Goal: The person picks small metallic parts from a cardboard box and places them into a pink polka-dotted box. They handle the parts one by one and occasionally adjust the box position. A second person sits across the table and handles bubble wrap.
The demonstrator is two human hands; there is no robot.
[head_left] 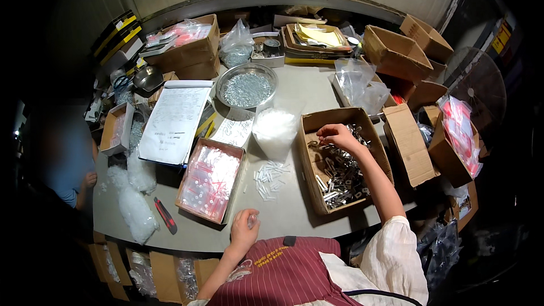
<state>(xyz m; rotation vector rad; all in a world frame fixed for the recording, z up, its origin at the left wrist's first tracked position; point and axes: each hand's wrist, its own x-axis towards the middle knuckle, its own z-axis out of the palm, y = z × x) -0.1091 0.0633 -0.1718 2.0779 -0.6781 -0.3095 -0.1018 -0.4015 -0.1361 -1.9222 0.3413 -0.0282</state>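
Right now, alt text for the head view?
The right hand is inside a brown rectangular cardboard box of small silvery metal parts. The left hand, near the front edge of the grey table, seems to hold a small translucent item. Short white pieces lie between the hands.

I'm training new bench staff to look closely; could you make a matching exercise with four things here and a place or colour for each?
1. Right hand
2. Left hand
3. Utility knife
4. Round metal bowl

A. Red and black
B. Near the table's front edge
C. Over the metal parts in a cardboard box
D. Right of the clipboard

Pairs: 1-C, 2-B, 3-A, 4-D
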